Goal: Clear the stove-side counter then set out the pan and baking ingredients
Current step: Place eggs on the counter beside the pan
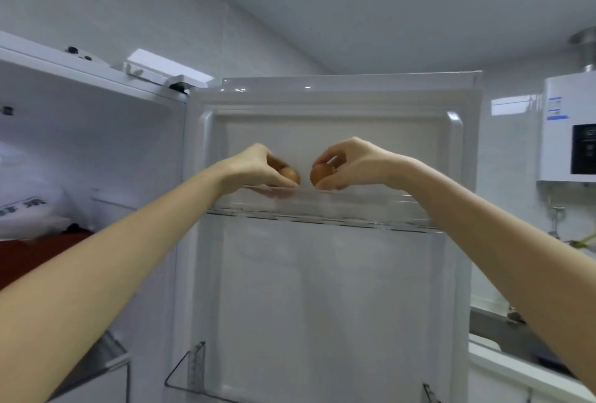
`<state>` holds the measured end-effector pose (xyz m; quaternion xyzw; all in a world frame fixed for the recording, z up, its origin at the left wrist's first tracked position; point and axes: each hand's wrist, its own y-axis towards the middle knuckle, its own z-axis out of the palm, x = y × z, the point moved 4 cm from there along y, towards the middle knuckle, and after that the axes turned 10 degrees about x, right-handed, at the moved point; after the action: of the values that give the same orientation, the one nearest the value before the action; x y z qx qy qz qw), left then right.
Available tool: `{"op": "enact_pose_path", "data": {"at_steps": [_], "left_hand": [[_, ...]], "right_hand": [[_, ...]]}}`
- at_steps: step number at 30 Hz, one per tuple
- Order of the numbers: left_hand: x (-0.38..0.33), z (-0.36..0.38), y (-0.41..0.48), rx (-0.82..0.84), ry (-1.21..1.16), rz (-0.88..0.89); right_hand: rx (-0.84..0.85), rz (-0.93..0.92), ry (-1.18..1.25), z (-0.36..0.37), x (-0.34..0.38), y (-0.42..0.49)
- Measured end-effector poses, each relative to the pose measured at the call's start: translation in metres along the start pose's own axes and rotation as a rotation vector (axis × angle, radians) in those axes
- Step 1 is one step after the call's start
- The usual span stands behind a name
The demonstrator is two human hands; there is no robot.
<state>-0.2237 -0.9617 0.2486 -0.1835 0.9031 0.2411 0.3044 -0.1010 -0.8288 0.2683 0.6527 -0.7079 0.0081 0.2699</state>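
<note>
The fridge door (335, 273) stands open in front of me, its inner side facing the camera. A clear shelf (354, 209) runs across its upper part. My left hand (258, 167) grips a brown egg (290, 174) just above the shelf's left half. My right hand (348, 164) grips a second brown egg (321, 173) beside it. The two eggs are a short gap apart, at the same height. Fingers hide the back of each egg.
The fridge interior (96, 144) is open at the left, with a white bag (29, 206) and a red item (29, 254) inside. A wire rack (190, 370) hangs low on the door. A water heater (571, 132) is mounted at the right, above a counter (503, 331).
</note>
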Motion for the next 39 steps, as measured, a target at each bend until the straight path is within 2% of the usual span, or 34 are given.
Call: {"op": "enact_pose_path", "data": {"at_steps": [3, 6, 9, 12, 15, 23, 31, 39], "left_hand": [[-0.018, 0.008, -0.005, -0.229, -0.142, 0.139], [-0.045, 0.026, -0.013, -0.370, -0.157, 0.253], [-0.080, 0.057, -0.022, -0.440, -0.163, 0.340], [-0.115, 0.096, -0.028, -0.429, -0.229, 0.415], [-0.154, 0.137, -0.033, -0.367, -0.290, 0.499], [-0.267, 0.284, -0.044, -0.103, -0.423, 0.665], [-0.373, 0.449, -0.081, 0.197, -0.586, 0.703], [-0.473, 0.596, -0.147, 0.538, -0.693, 0.745]], "right_hand": [[-0.285, -0.048, -0.016, -0.023, 0.002, -0.028], [-0.473, -0.078, -0.025, -0.042, -0.002, -0.063], [-0.603, -0.078, -0.035, -0.058, -0.015, -0.106], [-0.666, -0.053, -0.051, -0.070, -0.034, -0.155], [-0.695, -0.025, -0.078, -0.083, -0.058, -0.204], [-0.783, 0.218, -0.188, -0.136, -0.126, -0.375], [-0.832, 0.508, -0.302, -0.172, -0.169, -0.565], [-0.940, 0.864, -0.350, -0.172, -0.184, -0.749]]}}
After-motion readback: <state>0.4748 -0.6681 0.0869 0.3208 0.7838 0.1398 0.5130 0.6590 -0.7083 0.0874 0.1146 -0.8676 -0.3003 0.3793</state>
